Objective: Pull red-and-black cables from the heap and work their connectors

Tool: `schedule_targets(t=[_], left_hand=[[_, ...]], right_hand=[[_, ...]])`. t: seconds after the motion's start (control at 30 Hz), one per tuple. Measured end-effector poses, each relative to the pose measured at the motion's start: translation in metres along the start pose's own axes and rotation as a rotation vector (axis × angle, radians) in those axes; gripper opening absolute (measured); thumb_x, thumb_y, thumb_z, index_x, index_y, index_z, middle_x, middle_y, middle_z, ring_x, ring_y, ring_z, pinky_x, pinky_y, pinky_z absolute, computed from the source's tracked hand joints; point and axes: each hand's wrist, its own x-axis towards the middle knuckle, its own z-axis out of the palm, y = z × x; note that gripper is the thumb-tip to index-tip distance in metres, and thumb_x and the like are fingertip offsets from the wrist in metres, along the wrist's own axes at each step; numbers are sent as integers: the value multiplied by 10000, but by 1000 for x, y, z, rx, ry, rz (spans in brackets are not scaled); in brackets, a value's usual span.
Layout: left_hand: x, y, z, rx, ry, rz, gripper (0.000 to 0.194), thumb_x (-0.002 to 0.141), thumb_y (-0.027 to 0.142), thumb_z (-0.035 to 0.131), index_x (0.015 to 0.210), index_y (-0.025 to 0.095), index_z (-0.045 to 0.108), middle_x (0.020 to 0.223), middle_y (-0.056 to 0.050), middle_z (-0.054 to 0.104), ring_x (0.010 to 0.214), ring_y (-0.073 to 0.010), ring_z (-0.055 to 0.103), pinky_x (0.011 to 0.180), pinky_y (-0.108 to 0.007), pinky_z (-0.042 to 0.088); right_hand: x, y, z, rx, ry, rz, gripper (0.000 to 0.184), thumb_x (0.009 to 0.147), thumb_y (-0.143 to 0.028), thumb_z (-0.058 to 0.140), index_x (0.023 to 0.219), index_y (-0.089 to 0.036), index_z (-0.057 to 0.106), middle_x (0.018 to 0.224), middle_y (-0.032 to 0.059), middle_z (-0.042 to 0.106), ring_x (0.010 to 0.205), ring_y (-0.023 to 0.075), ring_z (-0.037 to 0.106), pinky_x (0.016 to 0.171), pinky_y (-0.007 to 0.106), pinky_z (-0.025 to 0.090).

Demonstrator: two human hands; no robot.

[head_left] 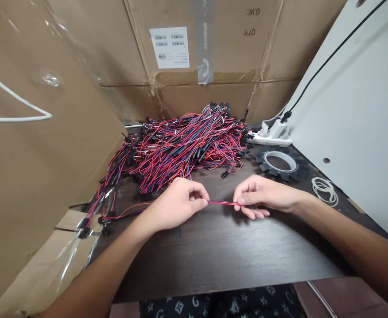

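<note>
Wires, thin red and black plastic-coated strands (222, 202), stretched between your two hands above a dark wood-look table (233, 247).

They run side by side, straight and level, the red glossy below the black. Your left hand (180, 201) pinches them between thumb and curled fingers; your right hand (256, 196) pinches the other end of that span, lower fingers loosely spread. Behind lies a large tangled heap of red, blue and black wires (187, 145).

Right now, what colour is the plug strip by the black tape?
The plug strip is white, best seen in the head view.
</note>
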Motion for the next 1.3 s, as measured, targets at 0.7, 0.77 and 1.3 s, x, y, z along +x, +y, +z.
schedule_targets(t=[0.7, 0.77, 1.3], left_hand=[[2, -1, -1, -24, -42, -13, 123, 756, 151, 563, 698, 113, 665, 568, 25, 545, 530, -76, 438, 545, -201, 360], [2, -1, -2, -23, -45, -17, 121, 755, 147, 560, 698, 112, 660, 568, 26, 540, 531, -76, 436, 543, -198, 358], [3, 3, 32, -1, -35, 64, 233, 842, 209, 504, 809, 136, 723, 620, 20, 585, 570, -81, 438, 565, -208, 322]], right_hand=[[3, -7, 14, -377, 350, -64, 214, 753, -321, 588, 684, -119, 574, 504, -26, 504, 400, 43, 338, 391, 178, 230], [3, -7, 14, -403, 356, -79, 211, 760, -317, 565, 690, -118, 572, 516, -25, 495, 417, 47, 347, 400, 178, 239], [6, -3, 29, -541, 288, -203, 189, 802, -261, 492, 708, -118, 573, 558, -23, 494, 519, 80, 399, 501, 199, 310]])
